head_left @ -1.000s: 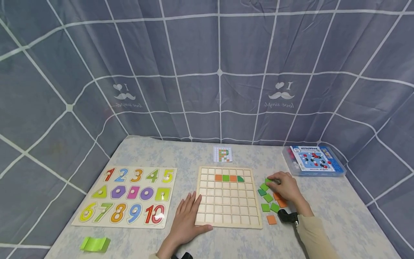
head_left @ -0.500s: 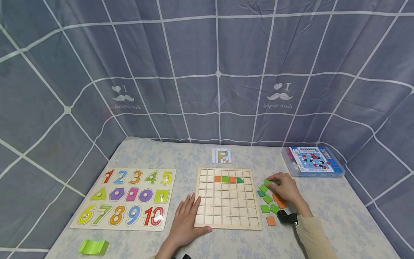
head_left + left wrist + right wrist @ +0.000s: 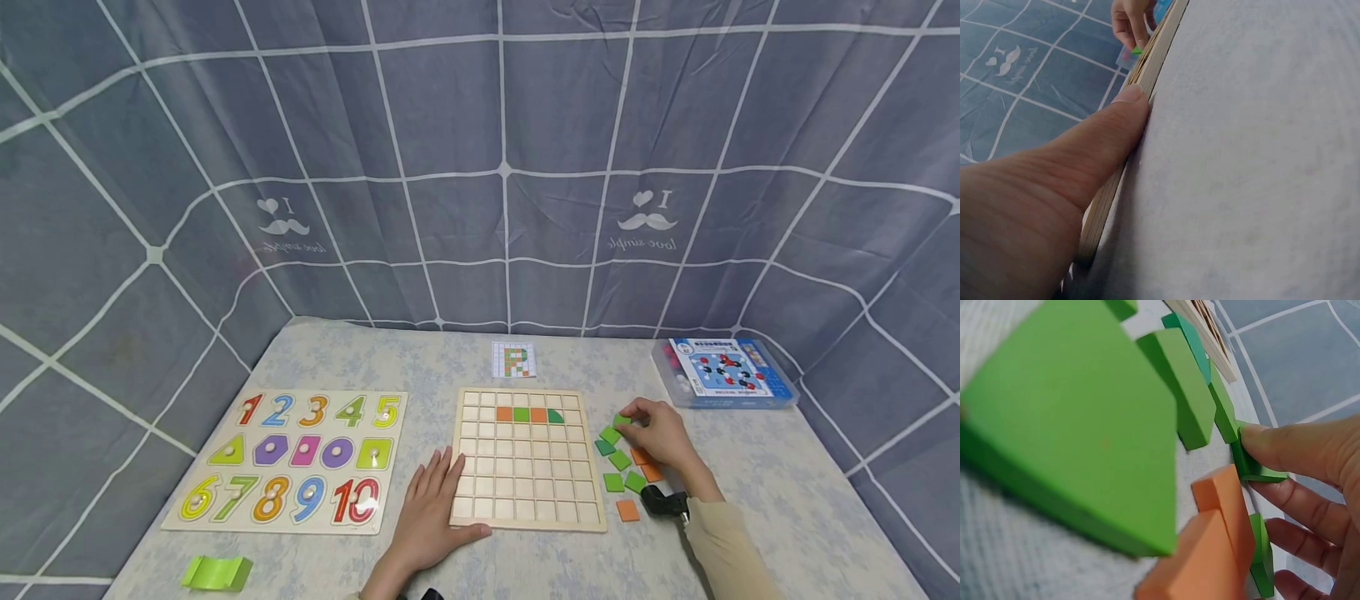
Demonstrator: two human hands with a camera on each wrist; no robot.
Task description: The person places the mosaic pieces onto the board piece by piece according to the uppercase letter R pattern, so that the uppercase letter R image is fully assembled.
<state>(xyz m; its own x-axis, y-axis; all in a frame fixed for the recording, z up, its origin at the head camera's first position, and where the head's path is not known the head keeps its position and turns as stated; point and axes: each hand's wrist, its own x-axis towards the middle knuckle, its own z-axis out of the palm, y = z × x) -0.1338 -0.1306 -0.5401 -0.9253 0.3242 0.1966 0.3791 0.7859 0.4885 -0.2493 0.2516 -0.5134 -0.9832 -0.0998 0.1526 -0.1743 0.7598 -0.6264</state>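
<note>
— How is the grid board [image 3: 528, 479] being handled?
— Its left edge is touched by the left hand [image 3: 431, 508], with fingers straight and thumb spread out along the near edge. Only the thumb and part of the palm are caught by the left wrist camera; in the head view, the forearm is cut off at the bottom.

— And the right hand [image 3: 660, 433]?
— To the right of the board, a green tile [image 3: 1249, 465] is pinched between thumb and fingers. Much of it is covered by them, and whether it is lifted clear cannot be told.

— What else is obscured?
— In the right wrist view, much is blocked by a large green piece [image 3: 1085, 425], itself cut off. Orange tiles [image 3: 651, 472] right of the board are partly hidden by the hand.

— And around the board?
— A row of four pieces [image 3: 521, 414] is set in its upper part. Beyond it lies a pattern card [image 3: 514, 360], its squares too small to be read surely. A number puzzle [image 3: 291, 471] is placed to its left, a plastic box [image 3: 726, 371] beyond it to the right.
</note>
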